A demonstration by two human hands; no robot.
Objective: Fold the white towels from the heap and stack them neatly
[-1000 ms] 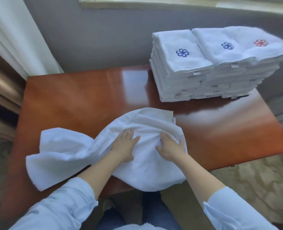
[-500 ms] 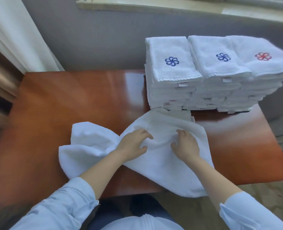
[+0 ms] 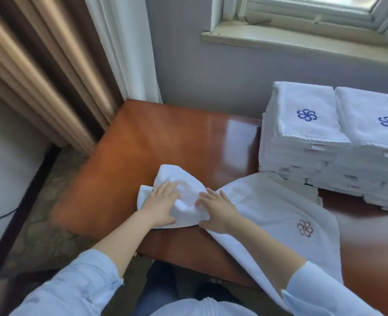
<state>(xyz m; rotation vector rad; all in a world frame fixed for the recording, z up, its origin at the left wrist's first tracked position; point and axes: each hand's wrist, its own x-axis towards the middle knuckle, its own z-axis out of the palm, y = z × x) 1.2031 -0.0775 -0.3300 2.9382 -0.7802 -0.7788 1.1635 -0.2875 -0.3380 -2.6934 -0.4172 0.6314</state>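
Towel [image 3: 268,210] sprawls mid-frame on the table [image 3: 165,137], its left end bunched under my left hand [image 3: 163,201] and right hand [image 3: 218,208], fingers flat and spread. I'm flattening it, I judge; next, that bunch needs smoothing out.

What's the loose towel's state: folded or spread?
Mostly spread, not folded. The towel lies open across the table, its left end bunched under the left hand and right hand.
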